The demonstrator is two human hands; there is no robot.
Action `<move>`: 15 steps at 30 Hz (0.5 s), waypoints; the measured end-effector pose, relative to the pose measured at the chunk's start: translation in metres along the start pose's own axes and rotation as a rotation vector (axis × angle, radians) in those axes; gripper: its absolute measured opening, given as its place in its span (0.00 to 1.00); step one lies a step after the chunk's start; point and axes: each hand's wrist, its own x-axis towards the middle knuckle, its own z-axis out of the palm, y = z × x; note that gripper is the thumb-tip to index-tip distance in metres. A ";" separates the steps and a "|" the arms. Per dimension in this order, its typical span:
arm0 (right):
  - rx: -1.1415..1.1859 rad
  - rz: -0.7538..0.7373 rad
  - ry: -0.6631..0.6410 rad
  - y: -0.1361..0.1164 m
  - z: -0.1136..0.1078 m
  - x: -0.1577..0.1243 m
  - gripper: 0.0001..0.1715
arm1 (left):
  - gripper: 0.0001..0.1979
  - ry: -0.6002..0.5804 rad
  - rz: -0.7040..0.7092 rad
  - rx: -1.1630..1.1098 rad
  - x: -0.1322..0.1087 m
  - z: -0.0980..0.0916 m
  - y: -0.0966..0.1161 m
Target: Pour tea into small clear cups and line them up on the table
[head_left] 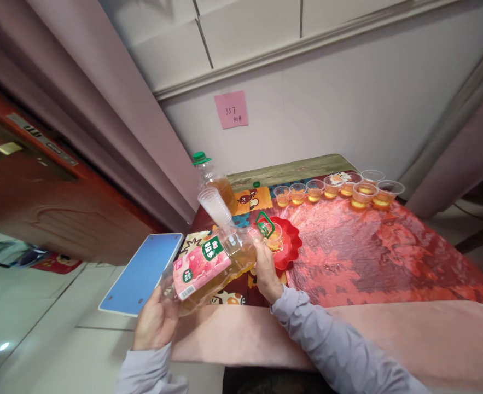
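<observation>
Left hand [155, 322] at tilted bottle [208, 268] base, right hand [266, 272] at neck

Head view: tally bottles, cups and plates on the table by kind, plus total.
Bottles: 2 (tilted bottle gripped by left hand and right hand; green-capped bottle standing behind)
Single cups: 9 (far row of 8; one cup on the red plate)
Cup stack: 1
Red plates: 1
Total: 13
</observation>
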 end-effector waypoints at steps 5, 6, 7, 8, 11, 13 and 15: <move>0.004 -0.019 -0.004 0.006 0.001 0.002 0.29 | 0.17 -0.003 -0.015 -0.019 0.004 -0.002 -0.001; 0.013 -0.020 -0.005 0.007 0.001 0.002 0.29 | 0.18 -0.007 -0.017 -0.023 0.004 -0.003 -0.002; 0.021 -0.018 -0.007 0.008 0.001 0.002 0.30 | 0.20 -0.012 -0.017 -0.027 0.005 -0.004 -0.002; 0.024 -0.015 -0.007 0.009 0.001 0.002 0.30 | 0.21 -0.020 -0.015 -0.029 0.006 -0.005 -0.003; 0.005 -0.009 -0.006 0.008 0.000 0.002 0.30 | 0.23 -0.036 -0.008 -0.026 0.009 -0.007 -0.004; -0.021 -0.015 -0.012 0.007 0.000 0.002 0.29 | 0.22 -0.032 -0.009 -0.014 0.010 -0.008 -0.004; -0.037 -0.034 -0.025 0.006 0.000 0.001 0.29 | 0.22 -0.023 -0.013 -0.004 0.010 -0.007 -0.004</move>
